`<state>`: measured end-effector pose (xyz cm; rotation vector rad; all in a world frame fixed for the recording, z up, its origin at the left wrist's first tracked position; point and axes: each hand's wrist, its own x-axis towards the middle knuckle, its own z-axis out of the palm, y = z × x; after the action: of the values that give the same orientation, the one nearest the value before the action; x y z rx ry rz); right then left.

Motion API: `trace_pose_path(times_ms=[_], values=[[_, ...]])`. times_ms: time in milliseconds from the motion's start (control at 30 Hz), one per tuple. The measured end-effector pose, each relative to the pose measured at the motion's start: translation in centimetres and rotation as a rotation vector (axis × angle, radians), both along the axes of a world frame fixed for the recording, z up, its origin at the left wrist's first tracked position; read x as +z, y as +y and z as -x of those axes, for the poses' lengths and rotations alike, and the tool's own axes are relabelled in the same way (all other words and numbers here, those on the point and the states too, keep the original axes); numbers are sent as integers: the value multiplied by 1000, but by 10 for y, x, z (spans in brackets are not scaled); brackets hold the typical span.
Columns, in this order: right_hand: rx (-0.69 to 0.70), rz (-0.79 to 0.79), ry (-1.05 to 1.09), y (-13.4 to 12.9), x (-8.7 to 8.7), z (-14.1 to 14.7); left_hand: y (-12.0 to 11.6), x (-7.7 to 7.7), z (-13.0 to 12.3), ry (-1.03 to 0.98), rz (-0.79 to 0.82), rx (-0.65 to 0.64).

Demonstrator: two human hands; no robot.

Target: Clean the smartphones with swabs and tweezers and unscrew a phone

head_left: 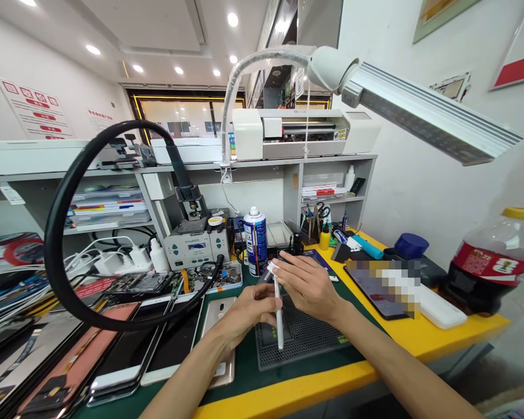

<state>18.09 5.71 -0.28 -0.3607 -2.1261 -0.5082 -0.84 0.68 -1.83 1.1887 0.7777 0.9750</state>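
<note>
Head view: left hand [254,305] clamps a white device [280,327]; right hand [311,289], fingers outstretched, perhaps braces it; next wants steadiness.

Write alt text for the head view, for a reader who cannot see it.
A person's left hand holds a slim, pale object edge-on over a dark perforated mat, the right hand at its upper end with fingers extended. A blue-and-white spray can stands behind; phones lie to the left, a drink bottle stands far right.
</note>
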Motion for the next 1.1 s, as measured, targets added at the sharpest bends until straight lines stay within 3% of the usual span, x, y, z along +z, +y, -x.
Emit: trace_pose_path(times_ms=[333,500,833,1100], values=[[27,64,67,1,-4,2,3,-3,0,-182,125,30],[-42,58,112,1,-6,2,4,-3,2,-260,175,18],[-3,79,105,2,-9,2,0,9,3,-292,315,8],[13,101,155,4,-10,3,3,11,11,-442,363,-48]])
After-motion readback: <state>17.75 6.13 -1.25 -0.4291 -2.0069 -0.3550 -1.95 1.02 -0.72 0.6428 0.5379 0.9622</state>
